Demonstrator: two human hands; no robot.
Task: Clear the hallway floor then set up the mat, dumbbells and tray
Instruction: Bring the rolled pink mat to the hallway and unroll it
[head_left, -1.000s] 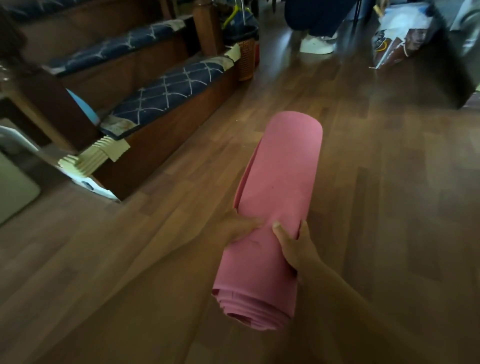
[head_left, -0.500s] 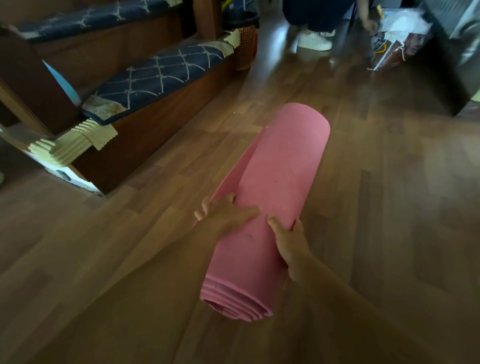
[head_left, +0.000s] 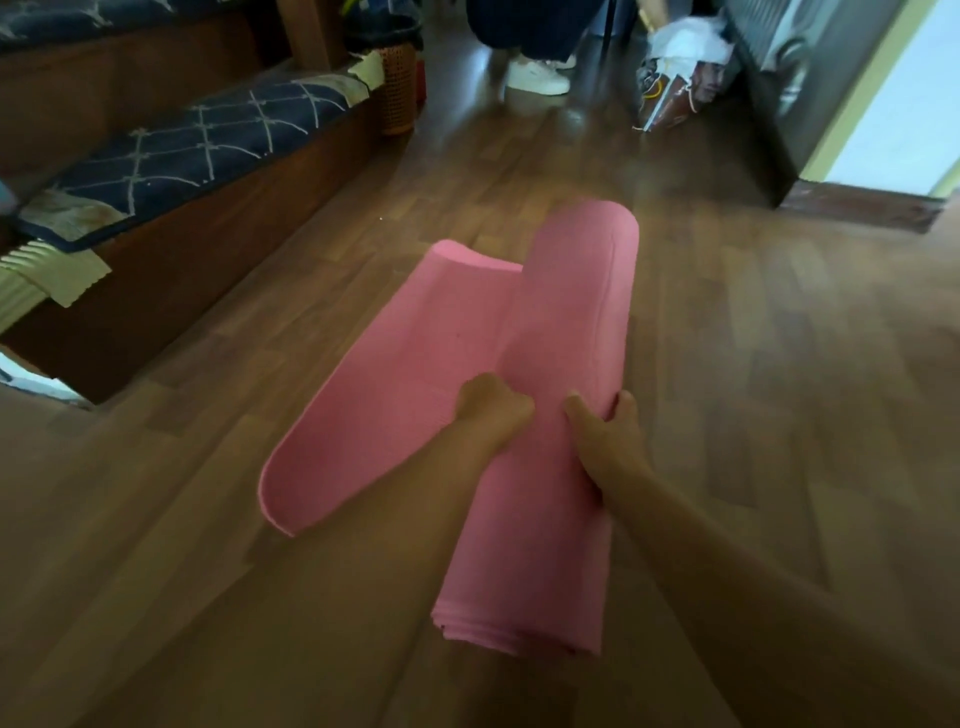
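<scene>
Pink mat (head_left: 566, 322) partly unrolled mid wooden floor (head_left: 779, 364), can't tell if it rests fully on it; roll on the right, loose flap spread left toward the stairs. Right grip (head_left: 605, 431) wraps the roll, thumb on top, fingers curled round its right side. Left grip (head_left: 491, 408) curled at the crease where flap meets roll, touching mat; pinching or not, can't tell. Cushioned step (head_left: 197, 145) at floor's left edge; white shoe (head_left: 537, 78) and bag (head_left: 675, 98) at far edge
</scene>
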